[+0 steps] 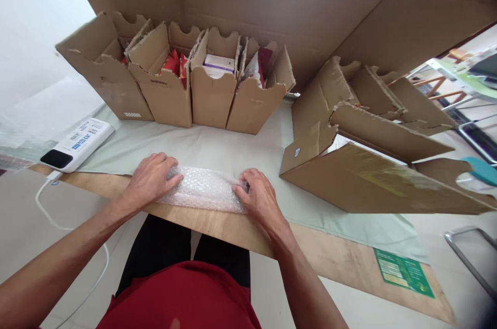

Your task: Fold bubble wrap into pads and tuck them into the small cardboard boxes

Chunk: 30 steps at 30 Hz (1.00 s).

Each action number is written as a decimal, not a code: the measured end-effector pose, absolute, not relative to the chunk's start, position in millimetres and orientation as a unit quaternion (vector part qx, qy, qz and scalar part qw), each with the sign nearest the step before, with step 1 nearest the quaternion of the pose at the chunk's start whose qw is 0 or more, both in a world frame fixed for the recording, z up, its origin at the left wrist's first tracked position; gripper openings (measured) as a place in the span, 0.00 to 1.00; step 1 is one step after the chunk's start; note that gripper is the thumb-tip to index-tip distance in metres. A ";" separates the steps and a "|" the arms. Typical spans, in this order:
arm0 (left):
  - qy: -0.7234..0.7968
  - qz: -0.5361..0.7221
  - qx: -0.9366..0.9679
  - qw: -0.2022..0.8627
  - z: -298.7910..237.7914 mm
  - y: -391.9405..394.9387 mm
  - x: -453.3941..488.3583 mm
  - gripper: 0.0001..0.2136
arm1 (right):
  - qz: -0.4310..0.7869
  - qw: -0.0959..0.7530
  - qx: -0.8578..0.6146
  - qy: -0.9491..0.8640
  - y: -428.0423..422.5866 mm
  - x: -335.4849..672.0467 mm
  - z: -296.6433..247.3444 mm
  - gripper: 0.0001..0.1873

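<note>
The left hand (149, 181) lies palm down with an open grip on the left end of the bubble wrap (204, 190), while the right hand (261, 198) curls its fingers over the right end; whether that grip pinches the wrap I cannot tell. The wrap is a rolled bundle lying across the near edge of the bench (334, 256), partly on a pale green sheet (233, 147). Behind it stand four open boxes (212, 96) in a row, a collapsed carton (368, 179) lies to the right, and a white device (77, 143) sits well to the left.
</note>
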State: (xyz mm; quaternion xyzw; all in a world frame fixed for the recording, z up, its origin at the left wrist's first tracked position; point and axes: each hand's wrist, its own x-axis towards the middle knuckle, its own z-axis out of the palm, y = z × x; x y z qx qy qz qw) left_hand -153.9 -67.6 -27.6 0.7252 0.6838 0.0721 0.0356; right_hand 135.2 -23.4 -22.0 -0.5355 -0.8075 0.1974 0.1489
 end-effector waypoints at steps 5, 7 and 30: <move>0.643 0.112 0.753 0.087 -17.7 -63.1 -157.9 0.04 | 0.399 0.241 -0.525 -0.713 -57.4 148.0 -17.8 0.03; 0.606 0.163 0.778 0.034 -5.6 -56.1 -148.6 0.04 | 0.471 0.270 -0.508 -0.669 -78.2 154.9 -18.6 0.08; 0.337 0.291 0.826 0.345 -34.3 -92.5 -71.7 0.31 | 0.676 0.469 -0.472 -0.317 -120.1 157.1 -28.1 0.11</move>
